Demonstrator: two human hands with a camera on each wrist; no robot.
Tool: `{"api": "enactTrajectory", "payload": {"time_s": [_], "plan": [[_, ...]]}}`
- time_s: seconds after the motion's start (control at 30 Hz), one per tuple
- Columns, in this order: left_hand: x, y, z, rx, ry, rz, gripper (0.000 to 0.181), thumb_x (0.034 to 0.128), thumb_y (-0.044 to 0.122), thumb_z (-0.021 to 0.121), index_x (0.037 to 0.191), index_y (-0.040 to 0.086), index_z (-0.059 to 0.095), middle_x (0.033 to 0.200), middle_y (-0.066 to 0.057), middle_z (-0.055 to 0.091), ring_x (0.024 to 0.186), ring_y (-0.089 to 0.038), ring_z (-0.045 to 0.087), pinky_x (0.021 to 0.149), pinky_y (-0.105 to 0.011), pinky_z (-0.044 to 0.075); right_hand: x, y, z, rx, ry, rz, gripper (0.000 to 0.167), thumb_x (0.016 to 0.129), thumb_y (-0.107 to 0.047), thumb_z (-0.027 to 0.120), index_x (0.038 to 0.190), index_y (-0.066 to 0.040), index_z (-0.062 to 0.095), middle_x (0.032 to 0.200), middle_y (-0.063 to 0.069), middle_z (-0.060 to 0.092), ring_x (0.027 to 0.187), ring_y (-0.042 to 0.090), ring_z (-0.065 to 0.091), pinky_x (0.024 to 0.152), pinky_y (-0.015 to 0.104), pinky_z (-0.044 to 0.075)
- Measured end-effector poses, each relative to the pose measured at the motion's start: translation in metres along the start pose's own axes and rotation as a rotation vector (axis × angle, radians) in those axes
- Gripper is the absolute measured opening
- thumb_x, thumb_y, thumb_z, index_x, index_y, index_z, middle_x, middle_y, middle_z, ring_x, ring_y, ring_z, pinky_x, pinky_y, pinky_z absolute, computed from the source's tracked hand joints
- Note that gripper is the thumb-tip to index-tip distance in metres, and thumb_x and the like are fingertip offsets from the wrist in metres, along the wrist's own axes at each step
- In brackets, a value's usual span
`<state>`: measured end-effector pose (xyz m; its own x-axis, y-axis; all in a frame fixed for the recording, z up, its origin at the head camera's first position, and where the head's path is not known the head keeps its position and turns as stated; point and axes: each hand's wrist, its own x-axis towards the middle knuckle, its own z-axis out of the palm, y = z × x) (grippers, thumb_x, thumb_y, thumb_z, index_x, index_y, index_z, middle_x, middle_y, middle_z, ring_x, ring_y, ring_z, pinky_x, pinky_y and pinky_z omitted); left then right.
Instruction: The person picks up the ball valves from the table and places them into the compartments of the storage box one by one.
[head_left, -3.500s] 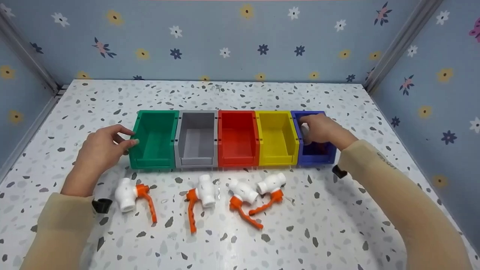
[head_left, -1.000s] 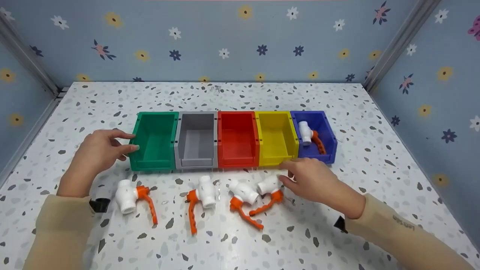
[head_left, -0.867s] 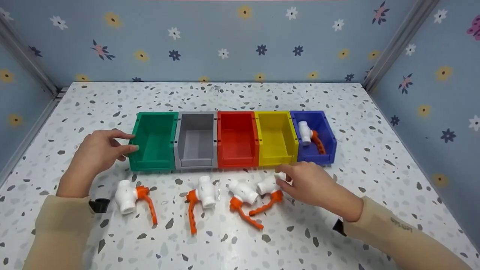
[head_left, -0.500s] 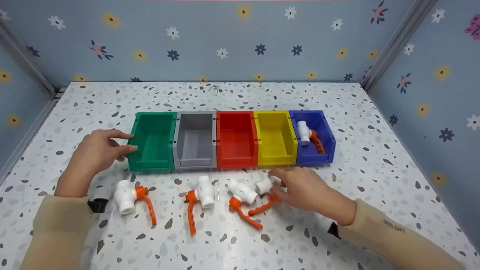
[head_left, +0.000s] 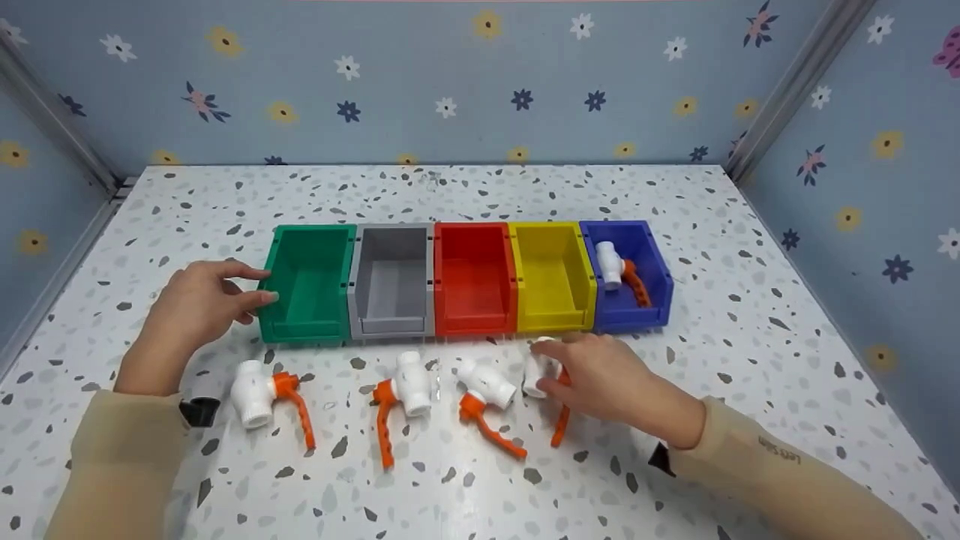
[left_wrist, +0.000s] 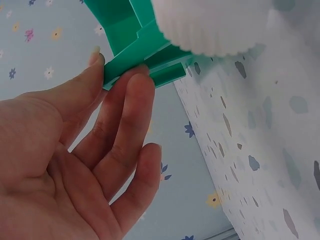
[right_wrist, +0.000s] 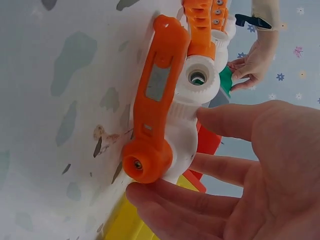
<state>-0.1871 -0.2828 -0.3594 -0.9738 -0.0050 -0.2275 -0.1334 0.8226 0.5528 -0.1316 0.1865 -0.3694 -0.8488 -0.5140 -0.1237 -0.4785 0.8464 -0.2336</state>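
Observation:
My left hand (head_left: 199, 307) pinches the left wall of the green bin (head_left: 309, 328), thumb inside; the left wrist view shows the fingers (left_wrist: 135, 110) under the rim. With my right hand (head_left: 611, 379) I grip a white ball valve (head_left: 535, 371) on the table in front of the yellow bin (head_left: 553, 321). Its orange lever (right_wrist: 160, 75) points toward me, and thumb and fingers lie around the white body (right_wrist: 182, 137). Three similar valves lie to its left: the nearest valve (head_left: 487, 384), the middle valve (head_left: 411, 384) and the far-left valve (head_left: 253, 394).
Between the green and yellow bins stand a grey bin (head_left: 393, 325) and a red bin (head_left: 475, 324), joined in one row. The blue bin (head_left: 634, 319) at the right end holds another valve (head_left: 611, 266). Flowered panels (head_left: 420, 45) enclose the speckled table (head_left: 465, 191).
My right hand left a valve in the blue bin and came to the rightmost table valve. It has turned that valve, swinging the lever toward me. My left hand stays at the green bin.

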Motion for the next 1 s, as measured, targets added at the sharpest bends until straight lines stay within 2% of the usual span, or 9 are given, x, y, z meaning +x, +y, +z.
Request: {"api": "enactTrajectory", "payload": {"time_s": [0.13,0.23,0.43,0.7,0.83,1.0], "plan": [[0.001,0.0,0.0,0.0,-0.009,-0.006,0.061,0.0958,0.039,0.067,0.145,0.006,0.051,0.114,-0.024,0.068,0.094,-0.034,0.067,0.073,-0.044,0.044,0.001,0.0,0.002,0.03,-0.031,0.046,0.056,0.085,-0.041,0.079,0.135,-0.021,0.062,0.088,-0.005,0.064,0.07,0.009,0.055,0.063,0.027,0.047],[0.001,0.0,0.0,0.003,-0.01,-0.008,0.061,0.096,0.039,0.067,0.145,0.006,0.05,0.114,-0.024,0.068,0.094,-0.035,0.067,0.072,-0.044,0.044,0.002,0.0,0.004,0.036,-0.025,0.049,0.059,0.083,-0.041,0.081,0.134,-0.021,0.062,0.088,-0.006,0.063,0.068,0.008,0.055,0.063,0.026,0.047],[0.002,0.001,0.002,0.012,0.002,0.004,0.06,0.096,0.039,0.067,0.144,0.006,0.052,0.114,-0.024,0.068,0.092,-0.034,0.069,0.072,-0.044,0.043,0.002,0.002,0.005,0.084,-0.001,0.019,0.055,0.08,-0.034,0.085,0.129,-0.017,0.065,0.083,-0.004,0.061,0.064,0.009,0.054,0.062,0.029,0.047],[0.001,0.0,0.001,0.008,0.003,-0.001,0.059,0.0961,0.037,0.067,0.144,0.006,0.052,0.11,-0.023,0.068,0.092,-0.034,0.068,0.072,-0.043,0.044,0.006,0.002,-0.001,0.171,-0.042,0.054,0.053,0.079,-0.03,0.085,0.126,-0.02,0.065,0.074,-0.009,0.061,0.058,0.006,0.057,0.055,0.028,0.049],[0.0,0.0,0.0,0.011,0.002,-0.003,0.06,0.0961,0.039,0.067,0.145,0.007,0.051,0.11,-0.023,0.068,0.092,-0.035,0.067,0.073,-0.044,0.044,0.008,0.002,-0.007,0.152,-0.02,0.065,0.052,0.078,-0.029,0.085,0.125,-0.022,0.065,0.082,-0.006,0.06,0.062,0.011,0.056,0.055,0.028,0.048],[0.001,0.0,0.001,0.02,0.012,0.01,0.058,0.0962,0.038,0.067,0.143,0.006,0.052,0.108,-0.021,0.07,0.091,-0.033,0.069,0.073,-0.044,0.044,0.008,0.003,-0.014,0.131,0.005,0.067,0.053,0.078,-0.027,0.085,0.126,-0.023,0.065,0.104,0.001,0.063,0.069,0.013,0.056,0.06,0.03,0.049]]}}
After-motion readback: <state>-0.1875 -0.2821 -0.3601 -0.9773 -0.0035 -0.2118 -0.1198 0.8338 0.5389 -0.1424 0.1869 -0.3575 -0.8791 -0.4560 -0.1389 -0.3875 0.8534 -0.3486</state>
